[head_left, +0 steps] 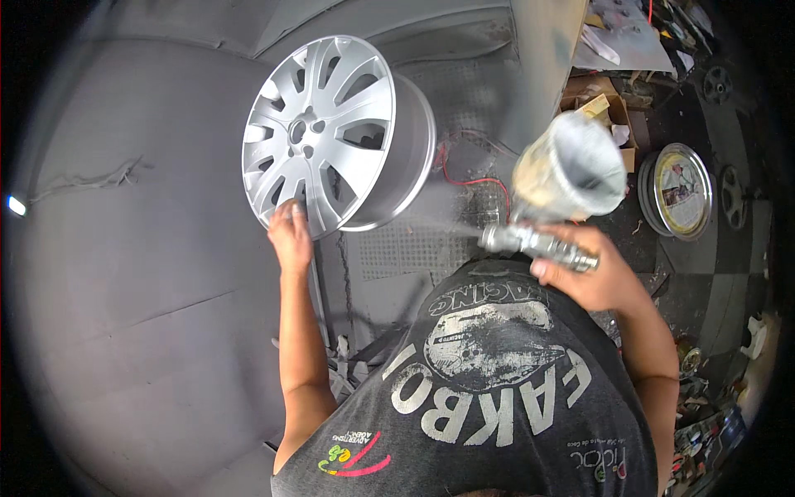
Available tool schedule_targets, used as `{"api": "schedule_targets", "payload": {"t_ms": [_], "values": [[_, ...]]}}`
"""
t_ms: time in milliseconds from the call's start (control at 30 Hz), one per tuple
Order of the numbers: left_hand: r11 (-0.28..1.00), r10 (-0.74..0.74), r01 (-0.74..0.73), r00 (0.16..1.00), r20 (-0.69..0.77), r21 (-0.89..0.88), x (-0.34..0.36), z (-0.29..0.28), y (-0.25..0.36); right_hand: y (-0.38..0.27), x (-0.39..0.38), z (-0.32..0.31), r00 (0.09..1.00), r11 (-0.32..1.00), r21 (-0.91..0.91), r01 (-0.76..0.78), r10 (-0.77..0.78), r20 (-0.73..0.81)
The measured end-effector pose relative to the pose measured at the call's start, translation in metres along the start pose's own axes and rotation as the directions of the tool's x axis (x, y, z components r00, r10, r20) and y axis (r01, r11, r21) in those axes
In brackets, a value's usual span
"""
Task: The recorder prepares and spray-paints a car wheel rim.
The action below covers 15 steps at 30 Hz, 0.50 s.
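Observation:
A silver alloy wheel rim (352,108) stands tilted at the upper left, its spoked face toward the left and its barrel behind. My left hand (291,238) is closed on the lower edge of that face, with fingertips by a spoke opening. In my right hand (595,272) is a metal spray gun (538,245), my fingers wrapped round its body. On top of the gun sits a paint-stained cup (542,172), slightly blurred. The nozzle points left at the barrel, and a faint mist leaves it. My trigger finger is not clearly seen.
A grey wall (149,232) fills the left side. Behind the gun, a red cord (476,180) lies on the floor. At the right are a cardboard box (627,124), another wheel rim (704,195) lying down, and scattered clutter. Dark rods and scraps lie below the wheel.

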<state>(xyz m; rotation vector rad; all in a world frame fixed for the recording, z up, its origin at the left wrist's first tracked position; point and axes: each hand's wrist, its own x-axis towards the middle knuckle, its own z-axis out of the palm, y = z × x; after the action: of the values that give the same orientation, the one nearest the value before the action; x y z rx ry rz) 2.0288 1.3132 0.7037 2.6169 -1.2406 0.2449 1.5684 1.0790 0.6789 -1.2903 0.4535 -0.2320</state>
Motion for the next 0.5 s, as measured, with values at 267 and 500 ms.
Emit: {"api": "schedule_targets", "payload": {"t_ms": [267,500], "values": [[0.980,0.185,-0.193,0.974,0.133,0.045,-0.016,0.018,0.073,0.012,0.012,-0.015,0.855,0.872,-0.449,0.194,-0.375,-0.359],[0.982,0.152,-0.157,0.987,0.053,0.108,-0.028,0.019,0.039,0.038,0.005,-0.002,0.977,0.998,-0.022,-0.054,0.048,-0.208]]}}
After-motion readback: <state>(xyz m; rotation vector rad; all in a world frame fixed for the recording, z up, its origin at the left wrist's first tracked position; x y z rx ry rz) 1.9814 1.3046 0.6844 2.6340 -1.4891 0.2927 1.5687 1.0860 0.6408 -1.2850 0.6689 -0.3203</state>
